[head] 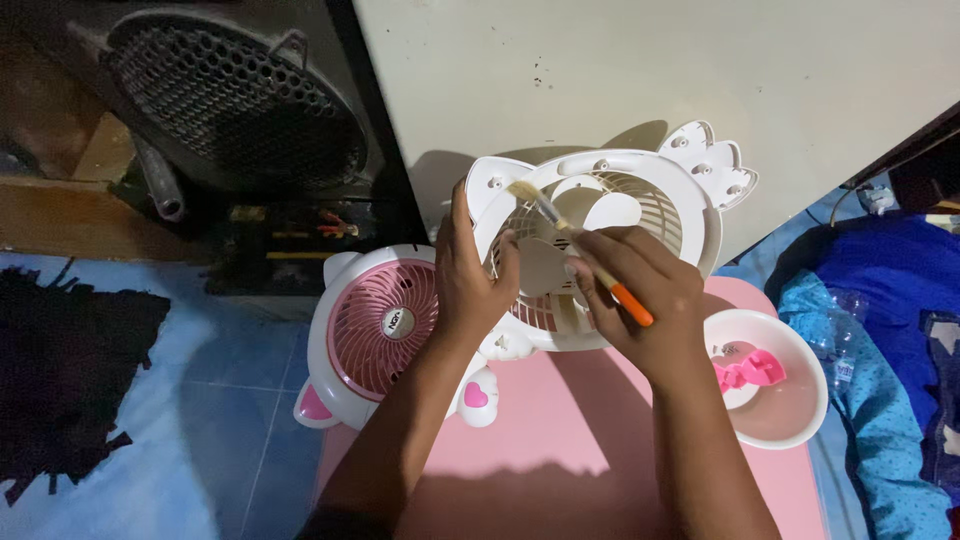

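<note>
White slotted fan housing [690,215], tilted upright

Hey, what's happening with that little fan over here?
A person is brushing a small white fan body that has been taken apart. The left hand steadies its rim, while the right hand holds a paintbrush with an orange handle, bristles up against the grille. The pink front grille lies beside it on the pink table. A white bowl with a pink part sits to the right.
</note>
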